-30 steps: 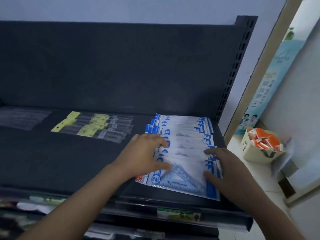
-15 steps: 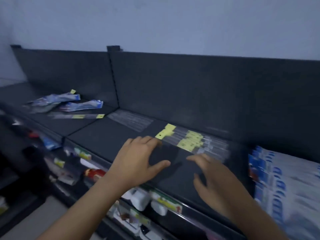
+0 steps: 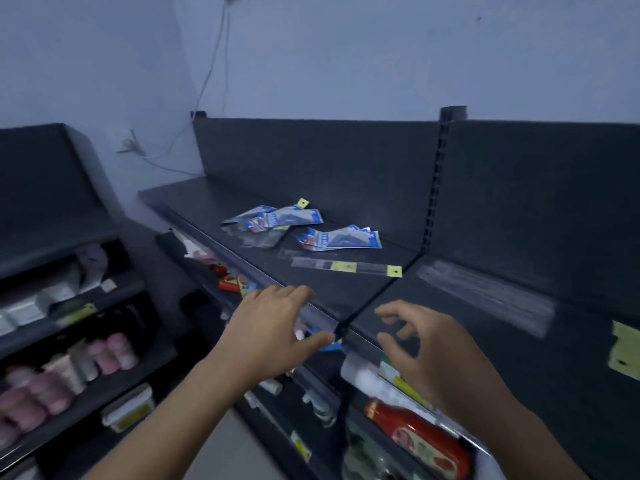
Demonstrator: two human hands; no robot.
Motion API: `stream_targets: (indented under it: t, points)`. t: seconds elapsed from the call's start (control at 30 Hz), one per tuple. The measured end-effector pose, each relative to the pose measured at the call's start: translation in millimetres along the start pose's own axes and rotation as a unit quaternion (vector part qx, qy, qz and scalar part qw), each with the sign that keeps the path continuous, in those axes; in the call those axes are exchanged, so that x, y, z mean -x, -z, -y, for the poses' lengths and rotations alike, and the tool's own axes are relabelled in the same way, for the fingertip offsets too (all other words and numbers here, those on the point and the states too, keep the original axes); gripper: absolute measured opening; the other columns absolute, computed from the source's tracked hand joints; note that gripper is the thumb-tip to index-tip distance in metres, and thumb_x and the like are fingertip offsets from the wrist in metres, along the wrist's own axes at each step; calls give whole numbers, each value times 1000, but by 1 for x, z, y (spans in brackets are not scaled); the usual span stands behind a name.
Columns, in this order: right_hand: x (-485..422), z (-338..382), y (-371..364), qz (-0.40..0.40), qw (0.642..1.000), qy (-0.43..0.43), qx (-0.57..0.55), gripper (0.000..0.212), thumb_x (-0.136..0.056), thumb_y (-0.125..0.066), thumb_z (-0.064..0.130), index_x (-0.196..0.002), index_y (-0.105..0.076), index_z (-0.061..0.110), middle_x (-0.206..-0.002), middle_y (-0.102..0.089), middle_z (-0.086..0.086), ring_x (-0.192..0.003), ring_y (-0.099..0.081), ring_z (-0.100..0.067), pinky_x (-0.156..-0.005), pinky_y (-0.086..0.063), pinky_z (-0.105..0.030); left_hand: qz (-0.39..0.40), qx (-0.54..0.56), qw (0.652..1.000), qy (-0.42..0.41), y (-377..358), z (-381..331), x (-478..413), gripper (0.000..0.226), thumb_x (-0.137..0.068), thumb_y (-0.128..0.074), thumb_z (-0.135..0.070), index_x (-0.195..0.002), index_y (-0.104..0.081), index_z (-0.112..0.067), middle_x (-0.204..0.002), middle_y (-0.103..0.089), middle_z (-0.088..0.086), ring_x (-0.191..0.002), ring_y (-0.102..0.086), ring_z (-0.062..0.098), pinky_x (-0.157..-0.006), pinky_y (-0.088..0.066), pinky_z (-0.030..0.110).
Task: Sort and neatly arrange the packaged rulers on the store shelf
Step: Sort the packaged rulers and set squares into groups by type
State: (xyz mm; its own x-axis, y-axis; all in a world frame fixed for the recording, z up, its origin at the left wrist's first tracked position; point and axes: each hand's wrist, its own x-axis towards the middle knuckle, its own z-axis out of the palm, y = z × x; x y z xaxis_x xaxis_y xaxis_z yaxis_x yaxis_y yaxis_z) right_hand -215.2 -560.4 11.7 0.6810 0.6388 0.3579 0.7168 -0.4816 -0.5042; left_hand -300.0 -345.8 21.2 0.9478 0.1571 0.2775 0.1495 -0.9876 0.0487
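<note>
In the head view, both hands hung over the front edge of the dark shelf [image 3: 214, 206] and held nothing. The left hand [image 3: 273, 327] was flat, palm down, its fingers straight and slightly spread and the thumb stuck out to the right. It was just above the shelf's front lip, and I could not tell whether it touched it. The right hand [image 3: 429, 355] was near it on the other side of the seam between two shelf sections. Its fingers were loosely bent and apart, relaxed, with nothing between them.

The packaged rulers lay on the top shelf, well beyond the hands. One untidy heap of blue packets [image 3: 277, 218] sat toward the back of the left section, with a small yellow tag [image 3: 303, 203] poking out behind it. A second fan of blue packets [image 3: 341, 239] lay just to its right. In front of these lay long clear ruler packs [image 3: 346, 266] with yellow labels, side by side and ending near the seam. On the right section, a blurred row of clear packs [image 3: 485, 292] lay along the back panel, close to a yellow label [image 3: 625, 351] at the picture's edge.

A slotted upright post [image 3: 438, 181] divided the back panels. On the lower shelf stood a red bottle [image 3: 419, 438], and a rack to the left held pink items [image 3: 69, 372]. A cable [image 3: 207, 74] ran down the wall.
</note>
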Motion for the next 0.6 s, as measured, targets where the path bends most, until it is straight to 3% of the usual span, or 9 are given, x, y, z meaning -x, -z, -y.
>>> stream_targets:
  t: [0.17, 0.27, 0.47, 0.6]
  points:
    - [-86, 9, -57, 36, 999, -20, -14, 21, -89, -59, 37, -109, -57, 42, -96, -59, 28, -82, -56, 8, -73, -48, -15, 1, 8, 1000, 25, -21, 86, -43, 62, -80, -45, -76, -125, -47, -32, -120, -58, -18, -109, -53, 9, -90, -37, 30]
    - [-144, 8, -95, 30, 999, -30, -18, 20, -88, -60, 34, -108, -60, 36, -98, -63, 22, -84, -58, 2, -77, -48, -21, 12, 12, 999, 31, -42, 132, -77, 58, -81, -46, -75, -120, -48, -32, -116, -60, -16, -106, -55, 11, -88, -39, 30]
    - [-259, -1, -152, 49, 998, -35, 32, 36, -88, -58, 34, -123, -53, 31, -120, -59, 13, -112, -53, -10, -88, -45, -29, 29, -13, 999, 33, -64, 218, -178, 61, -81, -49, -71, -123, -50, -27, -123, -61, -7, -116, -54, 19, -95, -40, 34]
    - [-321, -6, -172, 45, 993, -77, 83, 37, -88, -56, 35, -125, -51, 29, -125, -55, 9, -116, -51, -16, -89, -44, -33, 17, -24, 999, 14, -74, 256, -246, 57, -80, -52, -68, -118, -53, -25, -116, -63, -4, -111, -56, 22, -91, -39, 35]
